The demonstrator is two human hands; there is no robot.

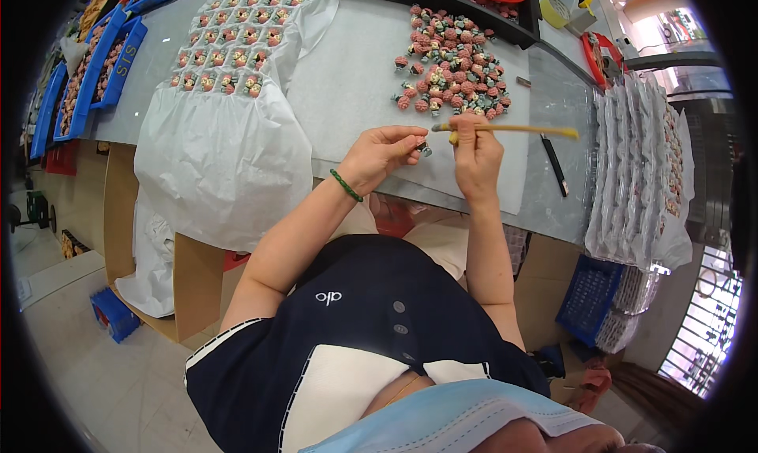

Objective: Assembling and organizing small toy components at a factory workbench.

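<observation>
Between the thumb and fingers of my left hand (373, 159) is a small painted figurine (425, 148), with pink and dark grey-green parts showing. My right hand (478, 165) pinches a slim brush (530, 129) with a yellowish handle. The brush lies nearly level, its dark tip pointing left, just above and apart from the figurine. Something small and yellow also shows at my right fingers; its kind is unclear. Beyond both hands, a loose heap of similar pink figurines (462, 66) covers part of the white paper sheet (347, 97).
At the left, a tray (229, 38) holds rows of figurines over white sheeting. Blue bins (118, 66) stand farther left. A black pen-like tool (555, 165) lies right of my right hand. Stacked clear trays (632, 176) line the right edge. A cardboard box (197, 287) sits below the table.
</observation>
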